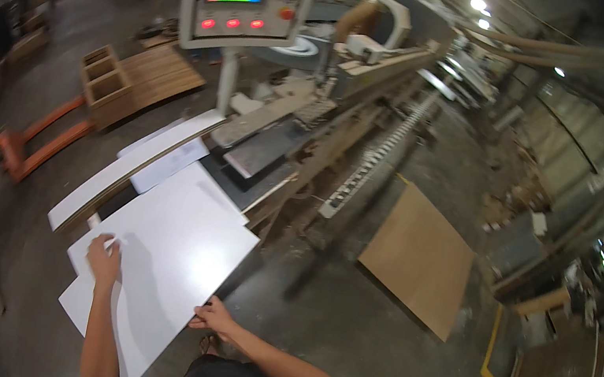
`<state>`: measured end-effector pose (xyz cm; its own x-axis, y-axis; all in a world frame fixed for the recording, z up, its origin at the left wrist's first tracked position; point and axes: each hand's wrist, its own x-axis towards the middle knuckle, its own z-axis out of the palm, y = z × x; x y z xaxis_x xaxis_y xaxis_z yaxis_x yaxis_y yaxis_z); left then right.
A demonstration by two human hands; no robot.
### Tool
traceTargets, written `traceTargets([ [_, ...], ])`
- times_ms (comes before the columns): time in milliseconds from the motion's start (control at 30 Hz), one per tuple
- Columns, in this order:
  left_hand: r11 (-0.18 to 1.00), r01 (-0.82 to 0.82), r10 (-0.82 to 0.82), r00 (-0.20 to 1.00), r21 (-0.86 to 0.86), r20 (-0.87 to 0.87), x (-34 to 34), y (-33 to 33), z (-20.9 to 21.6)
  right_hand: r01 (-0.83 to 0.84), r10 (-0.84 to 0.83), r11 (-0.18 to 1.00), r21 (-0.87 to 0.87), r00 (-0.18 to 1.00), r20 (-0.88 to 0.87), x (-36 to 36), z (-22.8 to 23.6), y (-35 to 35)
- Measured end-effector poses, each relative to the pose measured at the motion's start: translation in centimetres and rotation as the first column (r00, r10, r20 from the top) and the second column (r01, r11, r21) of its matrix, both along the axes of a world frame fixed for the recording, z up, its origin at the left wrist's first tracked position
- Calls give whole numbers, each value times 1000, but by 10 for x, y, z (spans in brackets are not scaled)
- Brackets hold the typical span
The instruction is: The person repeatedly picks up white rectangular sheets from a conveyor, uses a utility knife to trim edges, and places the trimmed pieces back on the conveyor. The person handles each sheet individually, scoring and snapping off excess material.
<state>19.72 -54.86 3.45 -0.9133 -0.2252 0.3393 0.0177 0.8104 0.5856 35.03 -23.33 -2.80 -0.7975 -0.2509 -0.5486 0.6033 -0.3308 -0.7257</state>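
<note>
A white panel lies in front of me, its surface shiny under the light. Another white sheet edge pokes out beneath it at the lower left. My right hand pinches the right edge of the white panel, fingers partly underneath. Over the panel's left part is my left hand, fingers bent and thumb a little apart, holding nothing I can see; whether it touches the surface is unclear. Past the panel's far end lie a printed paper sheet and a long white-topped strip.
A control box with a lit screen and red buttons stands on a post by a long machine. A brown board lies on the floor at right. At left are an orange pallet jack and a wooden box.
</note>
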Motion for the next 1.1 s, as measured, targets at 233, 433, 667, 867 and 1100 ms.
traceTargets([
  [233, 843, -500, 481, 866, -199, -138, 187, -27, -55, 72, -82, 993, 91, 991, 109, -50, -14, -2],
  [433, 102, -683, -140, 710, 724, 690, 307, -40, -97, -138, 122, 984, 117, 984, 131, -79, -15, 31],
  [667, 66, -573, 41, 819, 817, 572, 274, 26, -71, 232, -236, 937, 261, 972, -20, -140, -24, 112],
  [867, 115, -574, 196, 813, 811, 548, 267, 9, -90, 101, -119, 980, 173, 988, 96, -145, -16, 102],
  [1100, 158, -571, 265, 810, 806, 523, 256, 18, -78, 309, -336, 896, 319, 942, 30, -196, -15, 165],
])
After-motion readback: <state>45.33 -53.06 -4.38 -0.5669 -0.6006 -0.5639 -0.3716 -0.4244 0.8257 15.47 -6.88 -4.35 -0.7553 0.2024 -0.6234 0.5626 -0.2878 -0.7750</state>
